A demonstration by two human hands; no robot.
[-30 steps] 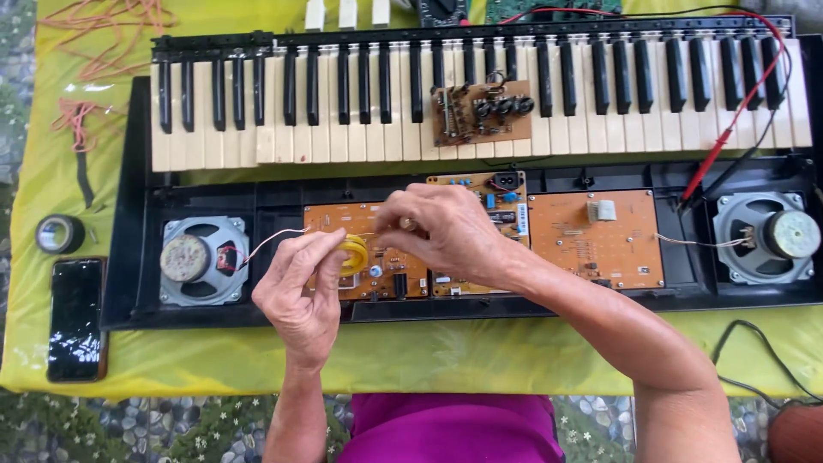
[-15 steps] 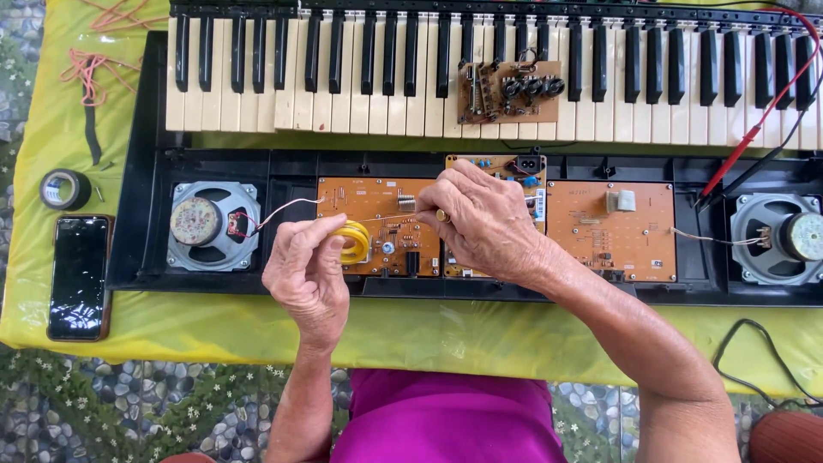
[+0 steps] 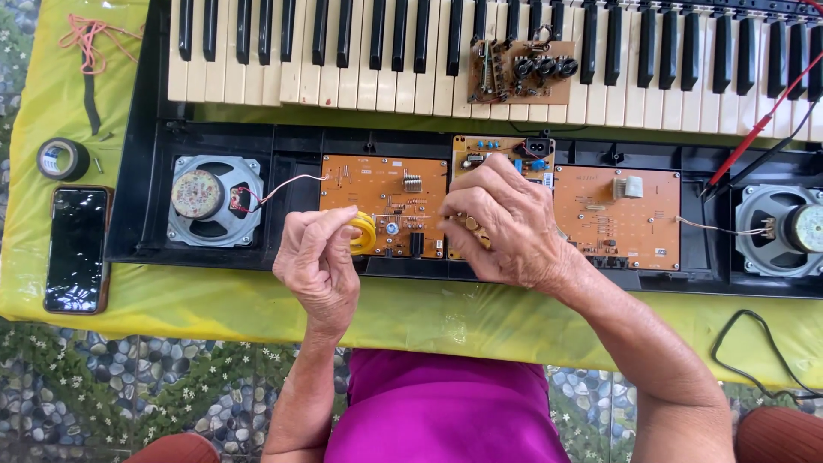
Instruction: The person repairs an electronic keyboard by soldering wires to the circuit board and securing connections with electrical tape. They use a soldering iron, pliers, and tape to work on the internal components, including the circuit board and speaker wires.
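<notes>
I take the open keyboard as my landmark and read across from its left end. Off that end, on the yellow cloth, lie a roll of black tape and, just below it, a dark phone. Inside the case, under the lowest keys, sits the left speaker, with a thin white wire running from it toward the left circuit board.

My left hand is at the front edge of that board, fingers curled shut around a yellow ring-shaped part that rests against the board. My right hand lies just right of it, over the middle of the case, fingers bunched and pinched together above the board; what they hold, if anything, is hidden, so I cannot tell.

To work well here I judge it best to hold the yellow part steady with the left, move the right fingertips in small motions, and avoid tugging the speaker wire.

Further right come a second board, red and black probe leads, and the right speaker.
</notes>
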